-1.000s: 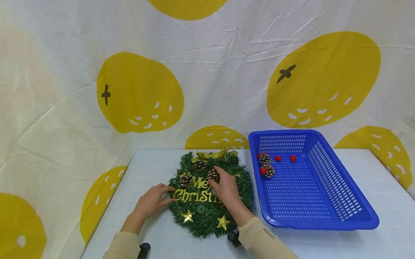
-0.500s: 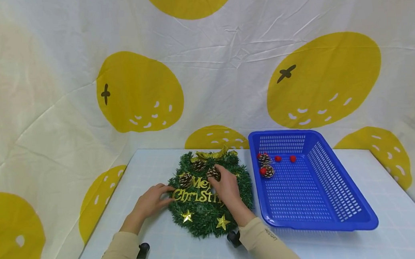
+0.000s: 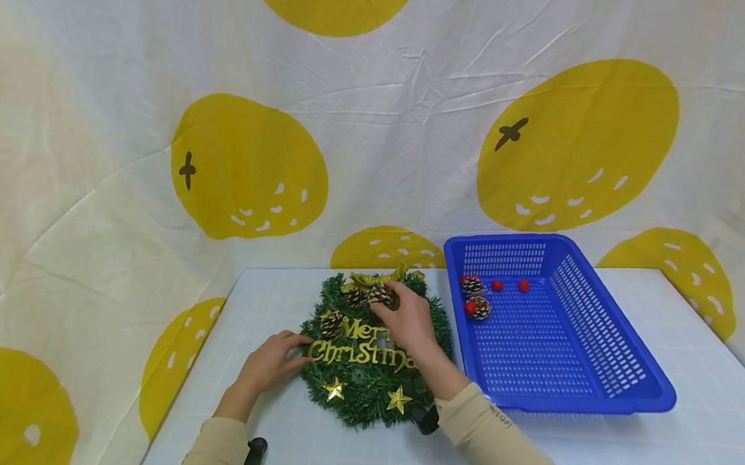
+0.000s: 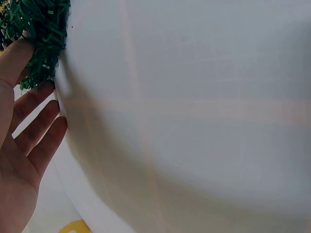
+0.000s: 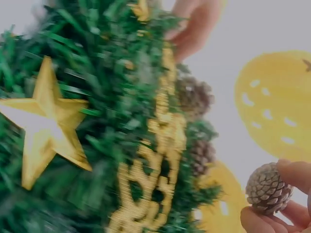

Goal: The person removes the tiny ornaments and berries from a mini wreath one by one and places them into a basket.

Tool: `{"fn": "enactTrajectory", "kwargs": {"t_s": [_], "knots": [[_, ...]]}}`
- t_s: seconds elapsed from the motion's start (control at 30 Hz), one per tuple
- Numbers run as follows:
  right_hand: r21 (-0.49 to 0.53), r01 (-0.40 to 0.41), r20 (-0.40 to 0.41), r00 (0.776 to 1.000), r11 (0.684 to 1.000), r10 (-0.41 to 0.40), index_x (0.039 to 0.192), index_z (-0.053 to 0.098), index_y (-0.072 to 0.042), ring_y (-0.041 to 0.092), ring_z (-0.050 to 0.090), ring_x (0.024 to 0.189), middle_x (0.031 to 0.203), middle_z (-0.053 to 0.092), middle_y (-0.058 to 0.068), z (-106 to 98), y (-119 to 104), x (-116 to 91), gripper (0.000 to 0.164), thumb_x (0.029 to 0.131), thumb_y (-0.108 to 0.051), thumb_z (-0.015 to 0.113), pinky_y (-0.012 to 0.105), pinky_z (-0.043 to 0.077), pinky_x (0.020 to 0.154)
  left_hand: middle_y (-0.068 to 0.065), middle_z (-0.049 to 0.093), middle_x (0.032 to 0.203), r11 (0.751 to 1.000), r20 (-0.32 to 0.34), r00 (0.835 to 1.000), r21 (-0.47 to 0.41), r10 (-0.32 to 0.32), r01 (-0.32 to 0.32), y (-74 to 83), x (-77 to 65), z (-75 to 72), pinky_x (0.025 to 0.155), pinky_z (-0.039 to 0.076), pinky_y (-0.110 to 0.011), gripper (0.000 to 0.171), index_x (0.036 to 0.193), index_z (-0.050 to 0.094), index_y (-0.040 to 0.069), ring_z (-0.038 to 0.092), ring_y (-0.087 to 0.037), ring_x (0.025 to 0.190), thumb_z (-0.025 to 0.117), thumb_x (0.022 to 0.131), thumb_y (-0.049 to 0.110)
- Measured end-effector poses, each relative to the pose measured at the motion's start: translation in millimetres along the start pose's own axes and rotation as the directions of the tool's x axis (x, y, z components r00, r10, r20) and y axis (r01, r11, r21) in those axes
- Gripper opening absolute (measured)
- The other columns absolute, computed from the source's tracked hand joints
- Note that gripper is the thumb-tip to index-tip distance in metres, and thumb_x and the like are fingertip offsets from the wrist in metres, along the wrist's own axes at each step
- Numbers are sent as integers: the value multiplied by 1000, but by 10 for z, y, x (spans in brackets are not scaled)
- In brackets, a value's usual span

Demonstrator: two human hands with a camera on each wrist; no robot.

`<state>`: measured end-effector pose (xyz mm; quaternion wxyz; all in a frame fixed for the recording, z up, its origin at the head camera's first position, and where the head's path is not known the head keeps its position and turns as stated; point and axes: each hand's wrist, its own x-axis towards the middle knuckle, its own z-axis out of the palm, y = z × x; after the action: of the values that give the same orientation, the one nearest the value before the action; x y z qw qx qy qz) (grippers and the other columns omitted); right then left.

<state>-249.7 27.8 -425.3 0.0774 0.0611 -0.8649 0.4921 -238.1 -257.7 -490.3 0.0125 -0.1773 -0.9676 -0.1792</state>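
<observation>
A green Christmas wreath (image 3: 358, 405) lies on the table, with gold "Merry Christmas" lettering (image 3: 361, 350) across it and gold stars (image 5: 48, 121) on its near part. My right hand (image 3: 411, 322) pinches a pine cone (image 5: 266, 187) between thumb and fingers, held just above the wreath's upper part. Two more pine cones sit in the greenery, one at the left (image 3: 332, 324) and one behind (image 3: 355, 298). At the wreath's left edge my left hand (image 4: 22, 141) holds the rim between thumb and index finger, its other fingers fairly straight.
To the right of the wreath stands a blue plastic basket (image 3: 568, 394). Inside it are pine cones (image 3: 479, 308) and small red balls (image 3: 523, 285). A gold ribbon (image 3: 376, 278) tops the wreath. A fruit-patterned cloth (image 3: 401, 180) hangs behind the table.
My right hand has moved up and away with the pine cone, from beside the lettering toward the gold ribbon, uncovering more letters. The left hand has stayed at the wreath's left edge.
</observation>
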Motion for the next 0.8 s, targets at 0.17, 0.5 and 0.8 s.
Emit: {"fn": "enactTrajectory", "kwargs": {"t_s": [0.17,0.5,0.8], "knots": [[19,17,-8,1000,1000,-17,138,56,-9,27,64,101,120,66,12,-148,-87,79,53,91,-27,72,44,54,81,-8,63,116,1000,-1,1000,1,1,-1,-1,-1,1,86,52,-54,33,120,68,16,60,-32,108,71,91,31],[8,20,-56,998,1000,-19,140,54,-9,30,65,106,124,65,16,-432,-171,249,56,90,-26,72,45,54,86,-8,63,115,1000,0,1000,-3,3,-3,6,0,-4,85,52,-54,33,120,68,16,60,-32,107,71,91,32],[-41,-5,-106,994,999,1,140,54,-9,32,63,110,126,63,17,-703,-171,349,56,91,-27,72,46,52,90,-8,63,115,1000,3,1000,5,4,-4,-1,-2,1,85,52,-53,33,120,68,16,60,-31,107,70,91,31]]}}
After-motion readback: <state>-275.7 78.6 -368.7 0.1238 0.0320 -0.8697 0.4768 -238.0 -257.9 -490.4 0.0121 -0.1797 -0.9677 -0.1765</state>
